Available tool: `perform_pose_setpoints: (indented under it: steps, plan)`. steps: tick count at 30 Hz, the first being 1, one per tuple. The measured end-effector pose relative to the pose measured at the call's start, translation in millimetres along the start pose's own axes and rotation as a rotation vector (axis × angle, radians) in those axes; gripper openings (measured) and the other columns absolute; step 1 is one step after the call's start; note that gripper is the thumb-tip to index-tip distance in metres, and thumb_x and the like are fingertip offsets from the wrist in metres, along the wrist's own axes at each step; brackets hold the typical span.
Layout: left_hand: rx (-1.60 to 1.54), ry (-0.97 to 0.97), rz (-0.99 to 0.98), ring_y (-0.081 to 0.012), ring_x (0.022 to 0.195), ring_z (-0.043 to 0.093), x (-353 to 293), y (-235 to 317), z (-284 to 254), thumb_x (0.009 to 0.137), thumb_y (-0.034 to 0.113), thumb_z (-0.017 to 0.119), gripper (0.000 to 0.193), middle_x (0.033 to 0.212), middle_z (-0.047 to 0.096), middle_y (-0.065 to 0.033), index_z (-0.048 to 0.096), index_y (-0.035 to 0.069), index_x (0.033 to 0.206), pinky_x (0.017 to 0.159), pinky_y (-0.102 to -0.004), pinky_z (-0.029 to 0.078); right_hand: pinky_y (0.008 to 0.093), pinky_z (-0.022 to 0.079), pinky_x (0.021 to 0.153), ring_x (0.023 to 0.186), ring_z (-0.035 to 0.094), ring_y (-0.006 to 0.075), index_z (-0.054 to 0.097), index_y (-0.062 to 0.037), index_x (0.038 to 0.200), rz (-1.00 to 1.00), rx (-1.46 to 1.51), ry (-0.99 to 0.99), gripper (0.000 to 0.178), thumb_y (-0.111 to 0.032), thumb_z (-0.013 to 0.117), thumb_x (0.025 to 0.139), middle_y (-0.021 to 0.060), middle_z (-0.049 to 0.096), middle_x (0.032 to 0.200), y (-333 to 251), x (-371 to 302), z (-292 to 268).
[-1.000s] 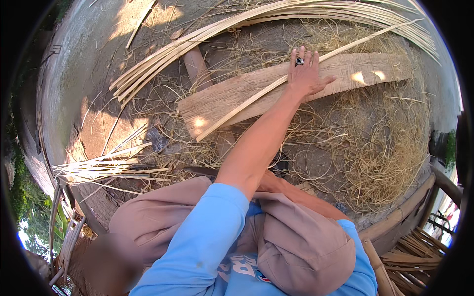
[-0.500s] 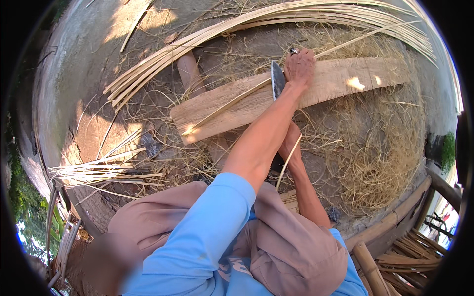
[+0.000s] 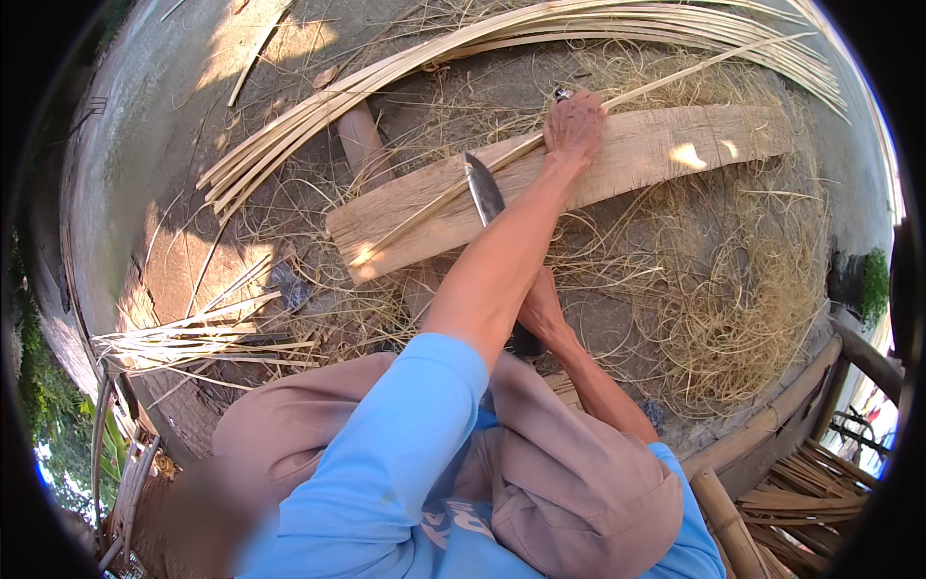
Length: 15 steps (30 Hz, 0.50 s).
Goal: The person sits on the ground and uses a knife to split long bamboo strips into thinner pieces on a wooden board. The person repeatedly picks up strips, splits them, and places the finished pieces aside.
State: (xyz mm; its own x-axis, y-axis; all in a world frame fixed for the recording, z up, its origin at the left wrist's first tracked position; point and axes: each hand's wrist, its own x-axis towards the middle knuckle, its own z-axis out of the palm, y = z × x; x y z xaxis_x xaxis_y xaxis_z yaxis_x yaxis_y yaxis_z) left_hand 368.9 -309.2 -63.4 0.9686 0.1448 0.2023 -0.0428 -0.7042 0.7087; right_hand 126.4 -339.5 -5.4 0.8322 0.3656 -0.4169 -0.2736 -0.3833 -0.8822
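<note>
Strip (image 3: 666, 83): long, slender, pale, woody. Laid slantwise across the board (image 3: 637, 159), directly beneath the left hand (image 3: 576, 127); running nearer the body to the left of that grip, out past the board's far edge to the right of it.

Handling, by judgement: light, springy, fairly stiff over a short span, apt to flex at the free end, likely to split along the grain; edges possibly sharp. Best hold: near mid-length, pressed flat to the board, well clear of the knife (image 3: 485, 191).

Left grip: narrow, curled down over the strip; fingertips hidden, pressure impossible to tell.

Right hand (image 3: 542, 304): below the left grip, closed, apparently around the knife's handle; partly behind the left forearm (image 3: 502, 261), exact finger placement impossible to tell.

Knife: just left of the left grip, crossing the strip; touching or clear, cannot tell.

Outward: log (image 3: 363, 140), left of the grip, passing under the board. Bundle (image 3: 381, 77), arched beyond the grip. Shavings (image 3: 748, 338), tangled, right of the grip and nearer the body. Short strips (image 3: 193, 338), well left.
</note>
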Motion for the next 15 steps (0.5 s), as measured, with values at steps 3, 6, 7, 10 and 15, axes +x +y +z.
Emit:
perform_pose_setpoints:
  steps: [3,6,7,10,15]
  plan:
    - [0.025,-0.035,-0.010,-0.0307,0.093,0.068,1.6,7.9,-2.3,0.095,0.023,0.065,0.016,0.101,0.070,-0.0079,0.071,0.008,0.097,0.083,-0.0444,0.052,0.0427,0.056,0.087,0.103,0.073,0.0299,0.070,0.0039,0.109,-0.089,0.082,-0.009,0.033,-0.021,0.076,0.088,0.0235,0.074,0.105,12.6,9.7,11.5]
    - [0.034,-0.050,0.012,-0.0302,0.096,0.067,3.7,12.9,-0.4,0.097,0.025,0.064,0.017,0.103,0.070,-0.0080,0.070,0.009,0.098,0.085,-0.0445,0.050,0.0460,0.041,0.111,0.136,0.051,0.0348,0.061,0.0015,0.131,-0.335,-0.015,-0.152,0.049,-0.024,0.074,0.091,0.0247,0.056,0.143,11.6,-46.9,75.8]
    - [0.025,-0.027,0.055,-0.0300,0.096,0.067,6.8,12.6,2.0,0.097,0.026,0.063,0.017,0.104,0.070,-0.0080,0.070,0.010,0.099,0.086,-0.0447,0.049,0.0464,0.039,0.113,0.139,0.049,0.0353,0.059,0.0014,0.133,-0.396,-0.035,-0.235,0.050,-0.025,0.073,0.092,0.0248,0.054,0.146,21.2,-46.7,85.3]
    - [0.077,-0.088,0.023,-0.0302,0.095,0.067,5.9,3.4,-3.4,0.098,0.030,0.064,0.021,0.102,0.071,-0.0087,0.070,0.010,0.099,0.089,-0.0467,0.046,0.0473,0.045,0.107,0.130,0.057,0.0354,0.062,0.0026,0.128,-0.245,0.084,-0.551,0.044,-0.023,0.070,0.094,0.0272,0.061,0.136,-7.7,-32.1,36.9]
    - [-0.069,-0.182,-0.109,-0.0355,0.091,0.067,21.7,2.2,-17.1,0.098,0.034,0.064,0.028,0.093,0.070,-0.0158,0.069,0.007,0.096,0.093,-0.0506,0.044,0.0477,0.055,0.089,0.100,0.072,0.0410,0.067,0.0058,0.115,0.020,0.042,-0.243,0.030,-0.014,0.067,0.093,0.0261,0.074,0.104,-23.6,-24.2,12.5]
